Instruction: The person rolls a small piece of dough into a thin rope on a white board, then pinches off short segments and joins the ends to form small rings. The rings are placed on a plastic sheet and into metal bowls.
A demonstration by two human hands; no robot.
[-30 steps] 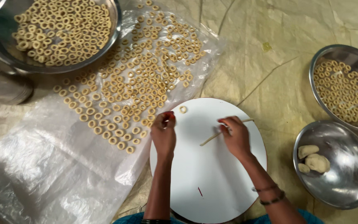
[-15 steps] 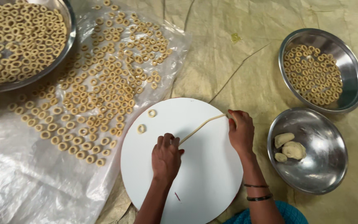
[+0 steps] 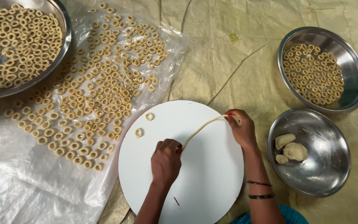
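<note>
Hands pinching dough rope ends mid-board, rim bare beyond two rings.

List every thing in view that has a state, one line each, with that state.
left hand: pinching one end of the dough rope
right hand: pinching the other end
dough rope: stretched thin over the white round board
two dough rings: formed, on the board
rings on plastic sheet: spread out
bowl with dough lumps: nearly empty
</note>
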